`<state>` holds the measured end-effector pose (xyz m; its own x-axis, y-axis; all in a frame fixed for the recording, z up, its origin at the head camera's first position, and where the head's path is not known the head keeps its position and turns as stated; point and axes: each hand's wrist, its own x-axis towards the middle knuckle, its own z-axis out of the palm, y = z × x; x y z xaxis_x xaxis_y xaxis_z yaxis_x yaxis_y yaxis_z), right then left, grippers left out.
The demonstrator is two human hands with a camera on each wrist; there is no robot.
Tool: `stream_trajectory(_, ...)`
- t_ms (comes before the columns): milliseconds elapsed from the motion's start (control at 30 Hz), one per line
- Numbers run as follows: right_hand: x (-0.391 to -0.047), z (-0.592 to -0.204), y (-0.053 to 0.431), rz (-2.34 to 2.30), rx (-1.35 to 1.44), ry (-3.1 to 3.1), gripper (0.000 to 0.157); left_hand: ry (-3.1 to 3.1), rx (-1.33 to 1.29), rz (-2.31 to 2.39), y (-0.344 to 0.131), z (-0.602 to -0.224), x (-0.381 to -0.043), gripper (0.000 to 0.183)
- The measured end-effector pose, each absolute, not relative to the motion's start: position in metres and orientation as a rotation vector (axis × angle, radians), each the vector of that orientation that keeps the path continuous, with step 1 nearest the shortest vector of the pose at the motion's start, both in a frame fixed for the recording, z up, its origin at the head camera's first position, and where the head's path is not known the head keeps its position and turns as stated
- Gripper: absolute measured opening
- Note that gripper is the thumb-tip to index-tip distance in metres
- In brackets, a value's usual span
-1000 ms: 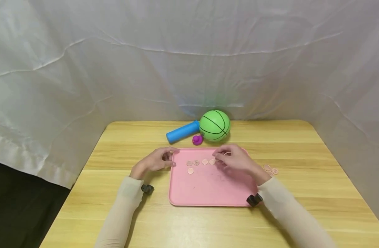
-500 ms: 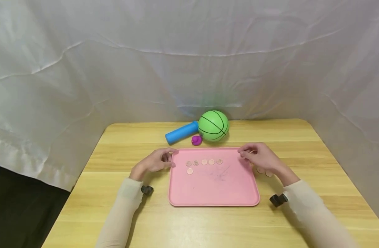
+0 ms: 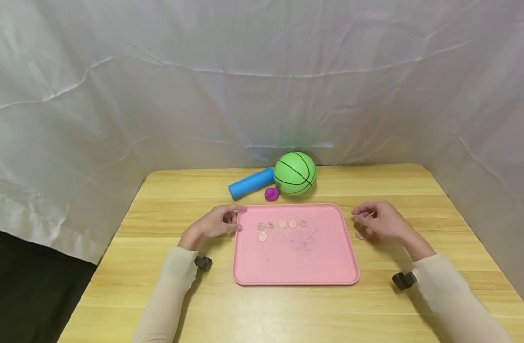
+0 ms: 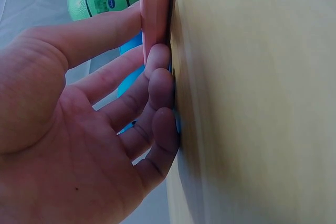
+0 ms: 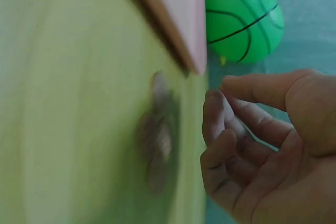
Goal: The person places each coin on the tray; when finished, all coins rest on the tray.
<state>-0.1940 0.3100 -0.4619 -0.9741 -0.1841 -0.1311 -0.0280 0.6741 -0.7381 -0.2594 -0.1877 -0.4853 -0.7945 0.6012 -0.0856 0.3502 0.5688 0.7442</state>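
A pink tray (image 3: 313, 267) lies on the table. My left hand (image 3: 214, 222) grips its left rim, thumb at the upper edge and fingers curled against the side, as the left wrist view shows. Several copper-coloured coins (image 3: 292, 224) form a row along the tray's far part, with a single coin (image 3: 262, 236) below the row's left end. Off the tray's right side, my right hand (image 3: 382, 221) hovers with loosely bent fingers and nothing between them. Beneath it a few coins (image 5: 157, 140) lie bunched on the wood, blurred in the right wrist view and mostly hidden in the head view.
Behind the tray are a green ball (image 3: 295, 173) with black lines, a blue cylinder (image 3: 251, 183) leaning toward it and a small purple duck (image 3: 271, 193). The wooden table (image 3: 287, 312) ends at a pale curtain (image 3: 262, 109) at the back and sides.
My right hand has released a coin at the right end of the row and moved right, off the tray to above the loose coins. The left hand has stayed at the rim.
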Motion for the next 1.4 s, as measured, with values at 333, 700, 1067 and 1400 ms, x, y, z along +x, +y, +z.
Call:
stream_trajectory(333, -0.192, -0.474, 0.326, -1.129, -0.244, 2.748, 0.024, 2.472, 0.781, 1.071, -0.188, -0.485, -0.260, 0.056)
stream_trajectory(700, -0.186, -0.476, 0.346, -1.089, -0.368, 2.761, 0.027, 2.476, 0.792, 1.048, -0.187, -0.483, -0.261, 0.057)
stream_trajectory(1067, -0.194, -0.486, 0.348, -0.995, -0.363, 2.769, 0.033, 2.463, 0.790, 1.065, -0.188, -0.483, -0.258, 0.056)
stream_trajectory(1400, -0.197, -0.484, 0.342, -0.966, -0.385, 2.743, 0.031, 2.467, 0.789, 1.066, -0.188, -0.484, -0.259, 0.055)
